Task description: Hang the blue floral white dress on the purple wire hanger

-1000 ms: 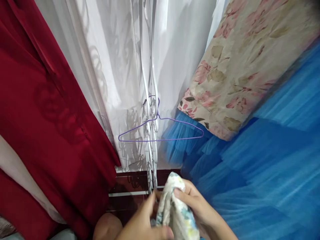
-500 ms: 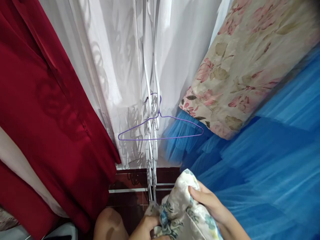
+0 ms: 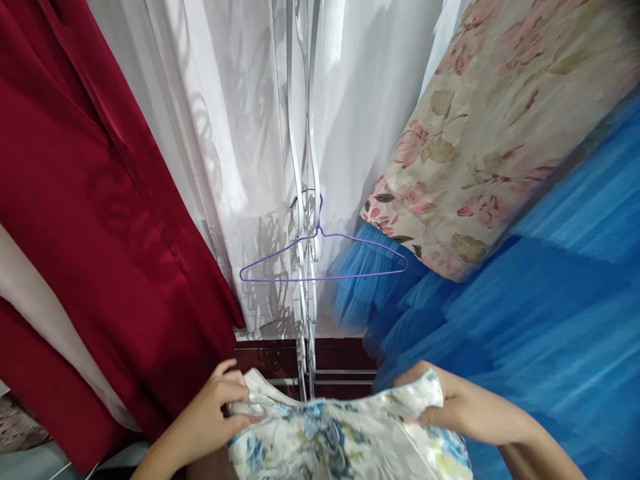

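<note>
A white garment with blue and yellow flowers (image 3: 325, 440) is stretched between my two hands at the bottom of the view, its neckline edge uppermost. My left hand (image 3: 223, 407) pinches its left shoulder, thumb below and fingers behind the cloth. At the right shoulder, my right hand (image 3: 445, 403) grips the fabric, with part of the fingers hidden behind it. Beyond the garment, a bare purple wire hanger (image 3: 324, 278) hangs by its hook on a white metal stand (image 3: 313, 167). Both hands are below the hanger and apart from it.
Dark red cloth (image 3: 125, 220) hangs at left, beside white drapes (image 3: 225, 133). On the right hang a pink-flowered cream cloth (image 3: 475, 153) and blue tulle (image 3: 540, 320). Brown floor tiles (image 3: 270, 357) show beneath the stand.
My hands have moved apart, left hand leftward and up, right hand slightly rightward. The bunched garment is now spread wide between them. The hanger stays on the stand.
</note>
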`<action>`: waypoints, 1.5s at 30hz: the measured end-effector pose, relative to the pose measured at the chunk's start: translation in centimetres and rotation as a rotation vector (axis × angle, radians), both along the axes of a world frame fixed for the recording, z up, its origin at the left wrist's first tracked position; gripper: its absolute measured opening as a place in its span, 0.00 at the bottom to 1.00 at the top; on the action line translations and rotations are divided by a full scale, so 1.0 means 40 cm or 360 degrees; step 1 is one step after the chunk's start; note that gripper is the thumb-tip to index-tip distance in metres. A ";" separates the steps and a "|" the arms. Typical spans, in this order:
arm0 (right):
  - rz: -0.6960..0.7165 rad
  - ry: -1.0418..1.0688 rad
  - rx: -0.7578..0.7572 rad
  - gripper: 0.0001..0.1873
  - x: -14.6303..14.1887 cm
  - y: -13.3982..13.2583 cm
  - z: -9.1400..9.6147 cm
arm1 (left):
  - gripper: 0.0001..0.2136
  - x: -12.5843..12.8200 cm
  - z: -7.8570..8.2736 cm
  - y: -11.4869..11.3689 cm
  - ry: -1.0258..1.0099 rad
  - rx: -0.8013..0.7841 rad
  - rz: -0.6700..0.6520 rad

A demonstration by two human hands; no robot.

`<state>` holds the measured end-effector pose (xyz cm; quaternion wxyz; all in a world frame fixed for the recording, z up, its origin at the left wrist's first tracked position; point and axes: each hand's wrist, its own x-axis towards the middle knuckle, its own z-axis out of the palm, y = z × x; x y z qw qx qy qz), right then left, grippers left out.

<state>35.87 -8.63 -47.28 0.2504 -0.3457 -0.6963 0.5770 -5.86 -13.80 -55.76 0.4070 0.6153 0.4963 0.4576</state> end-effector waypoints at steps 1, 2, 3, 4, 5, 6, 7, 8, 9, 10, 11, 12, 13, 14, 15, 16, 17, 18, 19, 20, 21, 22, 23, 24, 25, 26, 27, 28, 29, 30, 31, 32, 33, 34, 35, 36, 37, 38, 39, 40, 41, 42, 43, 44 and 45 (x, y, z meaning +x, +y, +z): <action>-0.0080 -0.0015 0.0045 0.07 -0.007 0.014 -0.003 | 0.09 -0.022 0.022 0.027 0.0221 0.0055 -0.0038; -0.0162 -0.0038 0.0094 0.07 -0.017 0.032 -0.006 | 0.08 -0.043 0.043 0.057 0.0440 0.0108 -0.0055; -0.0227 -0.0061 0.0144 0.08 -0.032 0.053 -0.008 | 0.05 -0.063 0.063 0.088 0.0647 0.0182 -0.0016; -0.0270 -0.0070 0.0204 0.09 -0.051 0.077 -0.008 | 0.04 -0.080 0.084 0.118 0.0828 0.0271 0.0071; -0.0297 -0.0064 0.0282 0.10 -0.071 0.104 -0.006 | 0.06 -0.094 0.105 0.149 0.0986 0.0350 0.0153; -0.0320 -0.0038 0.0382 0.13 -0.091 0.132 -0.003 | 0.08 -0.104 0.126 0.178 0.1110 0.0407 0.0209; -0.0364 -0.0007 0.0506 0.17 -0.111 0.161 0.000 | 0.10 -0.110 0.148 0.205 0.1187 0.0462 0.0266; -0.0428 0.0019 0.0635 0.23 -0.129 0.191 0.004 | 0.11 -0.111 0.170 0.231 0.1232 0.0509 0.0313; -0.0510 0.0028 0.0762 0.27 -0.143 0.220 0.007 | 0.12 -0.107 0.192 0.255 0.1255 0.0555 0.0354; -0.0597 0.0015 0.0871 0.30 -0.155 0.248 0.009 | 0.12 -0.100 0.212 0.277 0.1261 0.0603 0.0391; -0.0663 -0.0018 0.0947 0.30 -0.163 0.274 0.009 | 0.12 -0.090 0.230 0.296 0.1260 0.0648 0.0416; -0.0704 -0.0059 0.0994 0.27 -0.170 0.297 0.008 | 0.12 -0.079 0.244 0.314 0.1256 0.0689 0.0432; -0.0723 -0.0099 0.1020 0.24 -0.174 0.315 0.005 | 0.11 -0.067 0.254 0.329 0.1251 0.0717 0.0442; -0.0726 -0.0135 0.1036 0.20 -0.177 0.329 0.001 | 0.11 -0.057 0.259 0.343 0.1248 0.0724 0.0445; -0.0715 -0.0166 0.1046 0.18 -0.178 0.338 -0.004 | 0.10 -0.048 0.259 0.356 0.1247 0.0708 0.0441; -0.0704 -0.0188 0.1055 0.16 -0.180 0.342 -0.009 | 0.09 -0.042 0.255 0.366 0.1250 0.0674 0.0430; -0.0694 -0.0204 0.1066 0.16 -0.181 0.342 -0.014 | 0.09 -0.039 0.249 0.375 0.1253 0.0631 0.0421; -0.0684 -0.0212 0.1074 0.15 -0.181 0.338 -0.019 | 0.08 -0.039 0.240 0.382 0.1255 0.0591 0.0412; -0.0669 -0.0214 0.1076 0.15 -0.182 0.333 -0.024 | 0.08 -0.040 0.231 0.387 0.1255 0.0562 0.0404; -0.0650 -0.0214 0.1071 0.15 -0.183 0.326 -0.028 | 0.08 -0.043 0.222 0.391 0.1253 0.0549 0.0401; -0.0640 -0.0216 0.1066 0.15 -0.183 0.320 -0.031 | 0.08 -0.047 0.215 0.392 0.1249 0.0549 0.0408; -0.0642 -0.0223 0.1064 0.14 -0.184 0.315 -0.033 | 0.08 -0.050 0.211 0.391 0.1243 0.0551 0.0421; -0.0656 -0.0241 0.1068 0.14 -0.186 0.311 -0.035 | 0.07 -0.052 0.209 0.388 0.1237 0.0567 0.0440; -0.0680 -0.0270 0.1073 0.14 -0.187 0.308 -0.036 | 0.06 -0.053 0.212 0.383 0.1232 0.0604 0.0464; -0.0706 -0.0307 0.1080 0.13 -0.190 0.306 -0.037 | 0.05 -0.050 0.218 0.376 0.1230 0.0664 0.0482; -0.0720 -0.0341 0.1083 0.13 -0.193 0.305 -0.038 | 0.04 -0.045 0.228 0.367 0.1229 0.0744 0.0488; -0.0713 -0.0366 0.1082 0.13 -0.196 0.303 -0.039 | 0.04 -0.037 0.241 0.359 0.1227 0.0837 0.0477; -0.0676 -0.0376 0.1073 0.13 -0.200 0.300 -0.040 | 0.04 -0.025 0.257 0.351 0.1219 0.0930 0.0450; -0.0620 -0.0370 0.1061 0.13 -0.203 0.296 -0.043 | 0.04 -0.010 0.273 0.344 0.1207 0.1006 0.0410; -0.0557 -0.0352 0.1053 0.14 -0.205 0.289 -0.045 | 0.05 0.007 0.289 0.339 0.1191 0.1056 0.0362; -0.0504 -0.0331 0.1055 0.15 -0.204 0.279 -0.049 | 0.06 0.024 0.304 0.337 0.1173 0.1084 0.0318; -0.0485 -0.0319 0.1069 0.18 -0.200 0.267 -0.053 | 0.08 0.041 0.315 0.337 0.1154 0.1098 0.0284; -0.0513 -0.0311 0.1094 0.22 -0.194 0.253 -0.057 | 0.10 0.057 0.323 0.338 0.1135 0.1101 0.0261; -0.0594 -0.0299 0.1129 0.27 -0.183 0.239 -0.061 | 0.12 0.069 0.326 0.341 0.1124 0.1093 0.0246; -0.0722 -0.0276 0.1170 0.33 -0.170 0.225 -0.065 | 0.14 0.079 0.325 0.345 0.1124 0.1076 0.0238; -0.0875 -0.0241 0.1213 0.39 -0.154 0.213 -0.068 | 0.15 0.085 0.320 0.348 0.1129 0.1053 0.0235; -0.1033 -0.0192 0.1254 0.43 -0.137 0.206 -0.069 | 0.15 0.089 0.314 0.351 0.1138 0.1029 0.0235; -0.1172 -0.0144 0.1296 0.47 -0.119 0.203 -0.067 | 0.14 0.091 0.307 0.353 0.1150 0.1007 0.0242; -0.1277 -0.0115 0.1332 0.50 -0.102 0.207 -0.061 | 0.13 0.092 0.301 0.353 0.1159 0.0994 0.0261; -0.1342 -0.0125 0.1355 0.51 -0.084 0.216 -0.052 | 0.11 0.093 0.297 0.353 0.1161 0.0991 0.0290; -0.1366 -0.0172 0.1360 0.51 -0.068 0.230 -0.038 | 0.11 0.094 0.295 0.352 0.1155 0.0995 0.0328; -0.1360 -0.0243 0.1355 0.49 -0.053 0.248 -0.021 | 0.10 0.095 0.295 0.350 0.1146 0.1003 0.0369; -0.1336 -0.0323 0.1353 0.46 -0.038 0.267 -0.002 | 0.10 0.095 0.296 0.348 0.1136 0.1013 0.0408; -0.1301 -0.0401 0.1362 0.40 -0.024 0.284 0.019 | 0.10 0.094 0.298 0.345 0.1116 0.1025 0.0435; -0.1258 -0.0466 0.1381 0.33 -0.011 0.299 0.040 | 0.10 0.090 0.299 0.342 0.1078 0.1045 0.0456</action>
